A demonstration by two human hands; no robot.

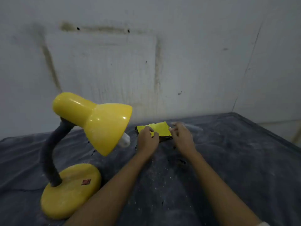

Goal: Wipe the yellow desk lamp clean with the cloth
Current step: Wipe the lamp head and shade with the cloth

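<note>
A yellow lamp (105, 126) stands on the left of a dusty dark grey desk (244, 160), its round base (71, 190) bearing a red switch (86, 182) and its dark bent neck (50, 149) carrying the shade, from which a white bulb (124, 140) pokes. Right of the shade, near the stained wall (146, 62), lies a yellow cloth (160, 128) with a dark edge. The left hand (147, 139) pinches its near-left part; the right hand (183, 137) touches its right edge, fingers blurred.
</note>
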